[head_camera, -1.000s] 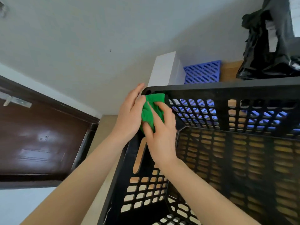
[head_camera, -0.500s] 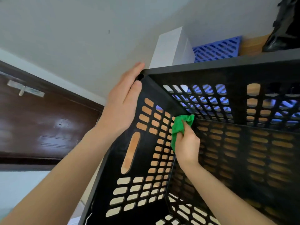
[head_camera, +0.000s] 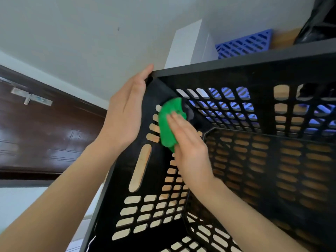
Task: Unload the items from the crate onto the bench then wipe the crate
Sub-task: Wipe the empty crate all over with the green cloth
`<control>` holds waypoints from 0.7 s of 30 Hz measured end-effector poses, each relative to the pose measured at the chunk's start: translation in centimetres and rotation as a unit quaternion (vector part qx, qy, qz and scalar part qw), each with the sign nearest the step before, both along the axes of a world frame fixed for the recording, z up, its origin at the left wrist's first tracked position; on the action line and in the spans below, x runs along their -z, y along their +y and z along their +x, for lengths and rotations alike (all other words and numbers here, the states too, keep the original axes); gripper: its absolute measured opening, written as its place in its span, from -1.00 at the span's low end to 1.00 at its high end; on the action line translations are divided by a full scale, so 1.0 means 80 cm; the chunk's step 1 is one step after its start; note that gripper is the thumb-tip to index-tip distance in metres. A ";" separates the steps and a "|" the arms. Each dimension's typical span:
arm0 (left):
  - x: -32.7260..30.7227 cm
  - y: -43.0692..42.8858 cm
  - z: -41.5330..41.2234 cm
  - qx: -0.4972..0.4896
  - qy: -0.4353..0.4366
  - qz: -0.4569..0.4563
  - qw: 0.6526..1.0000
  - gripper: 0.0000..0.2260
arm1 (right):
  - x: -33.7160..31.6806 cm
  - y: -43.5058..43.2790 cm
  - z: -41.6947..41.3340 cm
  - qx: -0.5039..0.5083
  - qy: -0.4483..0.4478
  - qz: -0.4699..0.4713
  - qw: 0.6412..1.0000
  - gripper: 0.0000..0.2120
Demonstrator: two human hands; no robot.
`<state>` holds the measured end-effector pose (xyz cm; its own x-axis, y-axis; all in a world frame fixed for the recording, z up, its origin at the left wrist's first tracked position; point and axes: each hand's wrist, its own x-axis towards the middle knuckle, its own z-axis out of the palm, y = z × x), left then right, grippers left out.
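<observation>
Pressing a bunched green cloth against the inner wall of the black crate, the right hand is working with fingers laid nearly flat over the fabric, pinning it rather than pinching it; the cloth is sitting just below the crate's upper left corner, over the slotted side wall. The left hand is lying open and flat on the outside of that same wall, fingertips reaching the corner rim, bracing and gripping nothing. The crate is showing empty inside, so unloading appears complete; wiping is under way, with the remaining walls and floor judged still to do. The crate is tipped, its open mouth facing the wearer; its long axis is running rightward from that corner. Beyond the rim a white box and a blue basket are standing.
</observation>
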<state>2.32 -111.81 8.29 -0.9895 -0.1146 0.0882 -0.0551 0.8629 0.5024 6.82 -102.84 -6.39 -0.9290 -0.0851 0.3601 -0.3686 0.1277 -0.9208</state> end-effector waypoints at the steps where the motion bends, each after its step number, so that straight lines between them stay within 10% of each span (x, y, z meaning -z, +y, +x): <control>1: 0.001 -0.001 0.000 0.001 -0.005 -0.011 1.000 -0.61 | 0.021 0.004 0.004 0.000 -0.039 0.014 0.999 -0.38; 11: 0.000 -0.003 -0.001 0.023 -0.020 -0.070 0.997 -0.60 | 0.025 0.006 -0.003 0.070 -0.316 -0.077 0.943 -0.60; 16: 0.004 -0.003 -0.004 -0.015 0.004 0.027 1.000 -0.65 | -0.082 0.003 -0.004 0.021 -0.101 -0.213 0.972 -0.51; 21: 0.006 -0.005 -0.004 -0.029 -0.006 0.036 0.999 -0.61 | -0.058 -0.006 -0.017 0.034 0.070 -0.069 0.995 -0.45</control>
